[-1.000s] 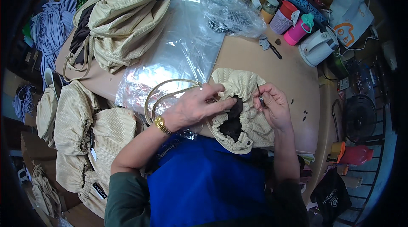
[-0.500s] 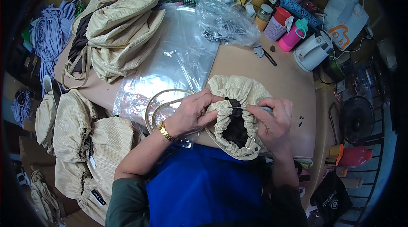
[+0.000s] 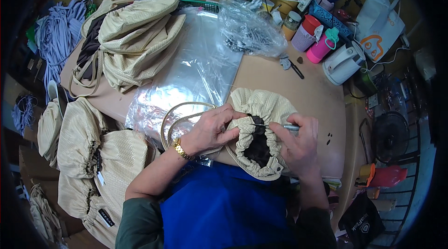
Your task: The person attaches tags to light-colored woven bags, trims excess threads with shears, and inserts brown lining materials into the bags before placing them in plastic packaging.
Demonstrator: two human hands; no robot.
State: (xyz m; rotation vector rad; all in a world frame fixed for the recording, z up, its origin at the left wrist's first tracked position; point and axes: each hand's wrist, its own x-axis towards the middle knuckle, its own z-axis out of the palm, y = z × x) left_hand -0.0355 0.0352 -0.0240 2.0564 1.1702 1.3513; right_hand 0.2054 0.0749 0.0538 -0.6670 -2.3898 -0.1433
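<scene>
Cream zigzag-textured fabric bag (image 3: 267, 100) with a ruffled mouth, lying between both hands at the near edge of the tan tabletop (image 3: 322, 109).
Across the far end of the mouth runs a slim pointed tool (image 3: 292, 127) with a silver-grey handle, its long axis nearly left to right, its thin dark end aimed at the left hand (image 3: 211, 130). That hand's thumb and forefinger pinch the ruffled rim on the left, so they are nearest the tip; whether they touch it, I cannot tell. On the opposite side, the right hand (image 3: 301, 145) has its fingers curled in around the handle, with dark lining (image 3: 256, 148) showing between the two hands.
</scene>
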